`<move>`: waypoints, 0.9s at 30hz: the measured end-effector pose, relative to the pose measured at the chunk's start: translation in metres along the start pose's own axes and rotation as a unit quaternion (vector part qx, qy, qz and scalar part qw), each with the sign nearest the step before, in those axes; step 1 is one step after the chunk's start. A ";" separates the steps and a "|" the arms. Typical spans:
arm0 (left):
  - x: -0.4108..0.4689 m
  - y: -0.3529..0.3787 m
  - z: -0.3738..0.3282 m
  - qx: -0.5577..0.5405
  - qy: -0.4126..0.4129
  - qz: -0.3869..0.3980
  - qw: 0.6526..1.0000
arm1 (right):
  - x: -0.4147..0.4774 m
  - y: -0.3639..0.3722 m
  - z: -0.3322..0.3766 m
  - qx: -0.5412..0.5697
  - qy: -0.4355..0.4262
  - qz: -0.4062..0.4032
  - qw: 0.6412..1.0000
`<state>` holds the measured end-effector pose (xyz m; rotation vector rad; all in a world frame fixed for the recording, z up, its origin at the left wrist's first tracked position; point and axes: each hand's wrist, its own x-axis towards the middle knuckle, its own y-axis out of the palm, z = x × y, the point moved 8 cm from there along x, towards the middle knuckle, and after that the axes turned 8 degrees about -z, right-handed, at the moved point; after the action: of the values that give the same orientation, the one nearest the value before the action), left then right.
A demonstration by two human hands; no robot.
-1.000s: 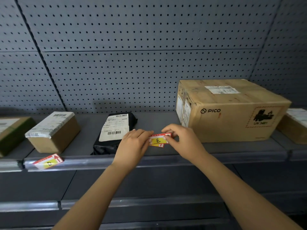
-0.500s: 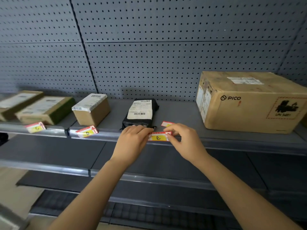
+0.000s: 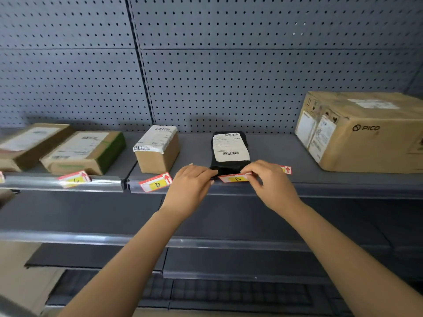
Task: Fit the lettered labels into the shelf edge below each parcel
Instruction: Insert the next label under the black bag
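A red and yellow label marked E [image 3: 234, 178] lies along the shelf edge [image 3: 343, 187] just below the black parcel [image 3: 230, 152]. My left hand [image 3: 190, 184] pinches its left end and my right hand [image 3: 269, 181] pinches its right end. Another label [image 3: 286, 170] lies on the shelf behind my right hand, mostly hidden. A label marked D [image 3: 156, 183] sits tilted in the edge strip below a small brown box [image 3: 158, 148]. Further left, a third label [image 3: 74, 178] sits below a green-sided box [image 3: 85, 152].
A large PICO carton [image 3: 366, 131] stands at the right of the shelf. A flat brown parcel [image 3: 29, 144] lies at the far left. A grey pegboard [image 3: 229, 65] backs the shelf. Lower shelves [image 3: 229, 243] run beneath my arms.
The view has swung left and moved closer. Both hands brought the E label from above the shelf down to the edge strip below the black parcel.
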<state>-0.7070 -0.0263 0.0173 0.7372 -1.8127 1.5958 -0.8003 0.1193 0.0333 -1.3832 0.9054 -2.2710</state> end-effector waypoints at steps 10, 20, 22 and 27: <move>0.004 0.018 0.001 -0.056 0.044 0.001 0.997 | 0.003 -0.001 0.005 -0.090 0.001 -0.003 0.996; 0.000 0.026 -0.001 -0.047 0.029 0.008 0.998 | 0.013 0.020 0.007 -0.080 -0.025 0.032 0.996; -0.002 0.027 0.000 -0.043 0.024 0.009 0.999 | 0.011 0.026 0.005 -0.074 -0.022 0.040 0.996; -0.006 0.025 0.000 -0.035 0.012 0.006 0.999 | 0.006 0.031 -0.005 -0.064 -0.004 0.045 0.997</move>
<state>-0.7223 -0.0236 -0.0037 0.6737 -1.8489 1.5340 -0.8086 0.0945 0.0148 -1.3720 1.1065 -2.1726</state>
